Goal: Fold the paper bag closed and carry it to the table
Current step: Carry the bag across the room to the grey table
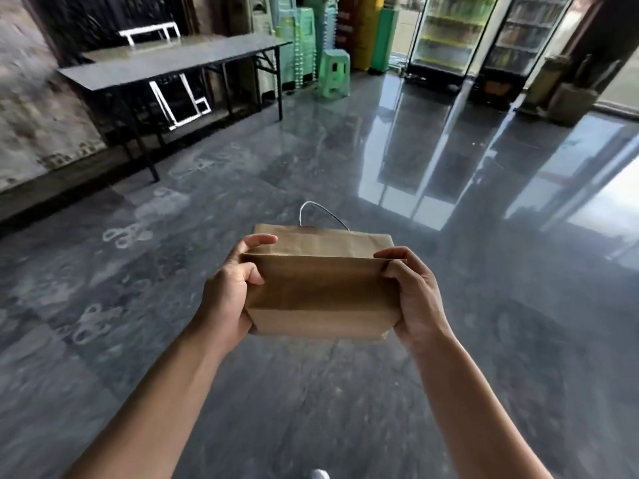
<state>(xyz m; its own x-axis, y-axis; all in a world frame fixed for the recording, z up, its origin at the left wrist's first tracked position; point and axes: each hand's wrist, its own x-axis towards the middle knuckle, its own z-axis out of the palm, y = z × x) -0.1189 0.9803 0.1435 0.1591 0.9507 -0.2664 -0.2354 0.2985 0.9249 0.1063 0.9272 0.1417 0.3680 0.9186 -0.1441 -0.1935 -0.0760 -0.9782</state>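
Note:
I hold a brown paper bag (321, 288) in front of me above the floor, its top part folded over and away from me. A white cord handle (320, 212) sticks out past the folded edge. My left hand (230, 288) grips the bag's left side, thumb on the fold. My right hand (415, 292) grips the right side the same way. A long dark folding table (166, 63) stands far ahead at the upper left, against the wall.
Glossy dark stone floor (311, 160) stretches between me and the table. A green plastic stool (332, 74) and stacked green stools stand right of the table. Glass-door drink fridges (449, 32) line the back right. A white frame (179, 102) leans under the table.

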